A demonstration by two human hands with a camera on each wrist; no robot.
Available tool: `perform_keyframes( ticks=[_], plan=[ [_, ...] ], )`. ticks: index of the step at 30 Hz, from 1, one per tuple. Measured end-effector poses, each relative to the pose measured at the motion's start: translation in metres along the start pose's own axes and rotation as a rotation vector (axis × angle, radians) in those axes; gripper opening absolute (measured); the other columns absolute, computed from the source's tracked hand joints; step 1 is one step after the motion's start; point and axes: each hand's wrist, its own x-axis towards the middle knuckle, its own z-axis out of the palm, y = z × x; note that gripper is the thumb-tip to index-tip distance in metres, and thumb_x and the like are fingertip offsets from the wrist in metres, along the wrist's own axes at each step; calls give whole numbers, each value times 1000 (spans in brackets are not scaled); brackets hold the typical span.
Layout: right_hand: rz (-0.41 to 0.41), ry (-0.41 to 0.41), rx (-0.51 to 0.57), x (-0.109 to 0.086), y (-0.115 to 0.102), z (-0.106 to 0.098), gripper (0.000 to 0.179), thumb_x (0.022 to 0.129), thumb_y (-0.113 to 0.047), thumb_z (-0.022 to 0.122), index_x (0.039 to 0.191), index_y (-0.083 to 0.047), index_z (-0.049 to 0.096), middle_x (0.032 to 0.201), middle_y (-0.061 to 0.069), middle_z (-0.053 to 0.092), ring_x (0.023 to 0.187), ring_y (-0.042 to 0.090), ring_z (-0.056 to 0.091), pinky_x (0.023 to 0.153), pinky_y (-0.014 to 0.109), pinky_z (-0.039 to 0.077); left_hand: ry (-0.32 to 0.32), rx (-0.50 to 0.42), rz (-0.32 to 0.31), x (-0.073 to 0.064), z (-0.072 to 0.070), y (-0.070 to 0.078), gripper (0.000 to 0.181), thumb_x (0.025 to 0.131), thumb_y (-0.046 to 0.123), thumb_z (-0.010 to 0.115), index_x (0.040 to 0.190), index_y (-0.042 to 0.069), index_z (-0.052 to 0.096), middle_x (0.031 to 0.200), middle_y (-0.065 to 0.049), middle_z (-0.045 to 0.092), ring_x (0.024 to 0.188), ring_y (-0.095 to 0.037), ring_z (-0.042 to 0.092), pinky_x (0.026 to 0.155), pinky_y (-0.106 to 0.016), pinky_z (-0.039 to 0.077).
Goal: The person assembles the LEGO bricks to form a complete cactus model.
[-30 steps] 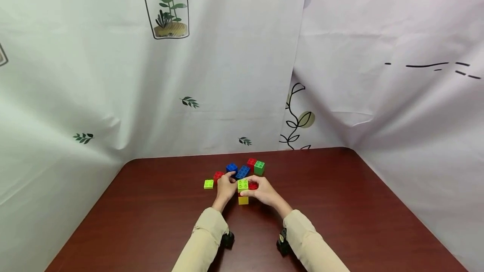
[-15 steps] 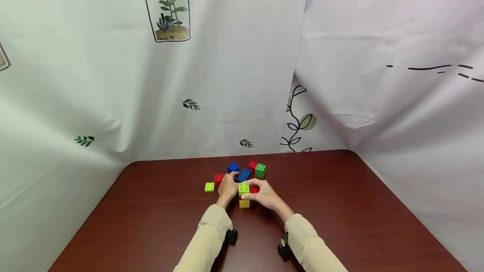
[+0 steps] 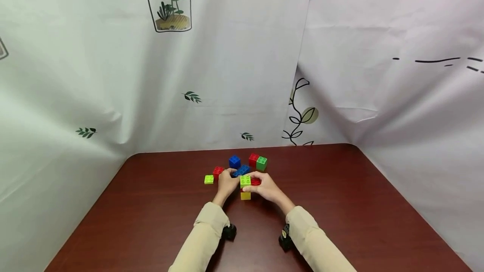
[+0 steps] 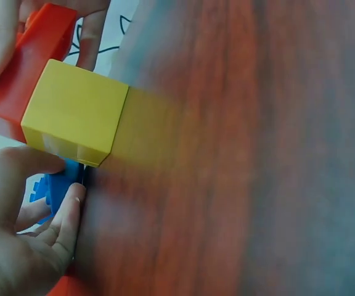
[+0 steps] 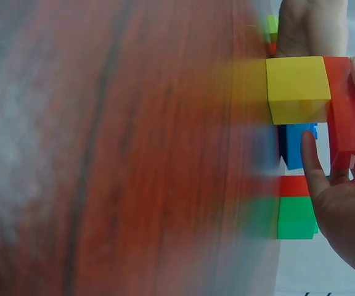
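A stack of smooth, plastic-looking blocks stands upright between the hands: a boxy yellow block at the bottom, a longer red block across it and overhanging towards 3 o'clock, and a lime-green four-studded block on top. The right hand, at the stack's 3 o'clock, is clamped on the longer red block with thumb and fingers. The left hand, at 9 o'clock, pinches an oblong, studded blue block, which lies at 12 o'clock just behind the stack.

Around the stack sit a flat lime-green piece near 9 o'clock, a red studded block at 10, a cube-like blue block at 11, and a second red block beside a green block near 1. The reddish-brown tabletop is glossy and grained; creased white fabric printed with plants hangs behind it.

The head view shows the studded tops; the left wrist view shows the grip on the oblong blue piece, and both wrist views show the yellow block meeting its reflection.
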Motion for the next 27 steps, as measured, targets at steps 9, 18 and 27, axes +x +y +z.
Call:
perform_keyframes(
  ticks=[9,18,27],
  plan=[
    [20,3,-17,-4,-5,-1,41,86,-10,72,121,7,61,112,25,66,85,14,62,78,22,53,0,-70,-35,-5,1,-1,31,84,9,72,110,-7,68,100,-22,71,76,-22,63,71,-33,56],
    [24,24,-6,9,21,3,42,85,-11,75,121,5,62,112,23,67,84,13,63,77,24,54,19,-155,-116,-5,0,2,29,85,8,69,112,-5,67,77,-9,58,67,-13,46,59,-21,37],
    [50,44,-28,10,28,3,43,84,-13,76,122,3,63,111,20,67,84,13,61,77,25,53,41,-275,-173,-5,-3,10,37,86,12,69,118,-5,64,110,-22,66,83,-20,59,74,-26,54]
  ],
)
